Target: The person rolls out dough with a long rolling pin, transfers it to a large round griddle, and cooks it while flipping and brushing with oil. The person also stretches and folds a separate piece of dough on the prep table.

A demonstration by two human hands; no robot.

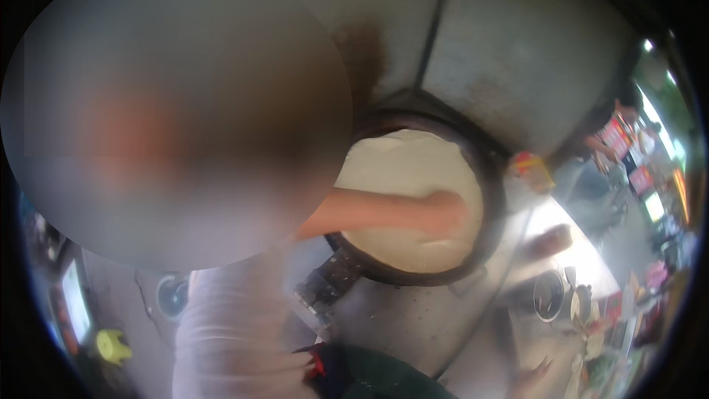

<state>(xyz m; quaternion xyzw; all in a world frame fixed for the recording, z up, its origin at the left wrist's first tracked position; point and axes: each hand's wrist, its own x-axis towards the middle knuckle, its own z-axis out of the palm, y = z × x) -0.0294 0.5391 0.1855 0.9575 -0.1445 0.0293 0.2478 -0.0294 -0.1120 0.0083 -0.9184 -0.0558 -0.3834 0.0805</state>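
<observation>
A large round dark pan [493,210] holds a wide, pale sheet of what looks like dough or batter [406,162]. Across it reaches the bare forearm of another person in a light shirt [229,325]; that person's hand [445,214] rests on or just above the pale sheet, blurred. At the lower edge, right of centre, a hand that appears to be my right hand [533,377] shows with fingers stretched out and nothing visible in them. It is well apart from the pan. My left hand is not in view.
A dark block-like fitting [329,281] juts from the pan's near left side. A red-and-yellow packet or tub [530,170] stands right of the pan. Round containers [548,295] sit at lower right. A yellow stool [112,346] is at far left; people [617,137] stand at far right.
</observation>
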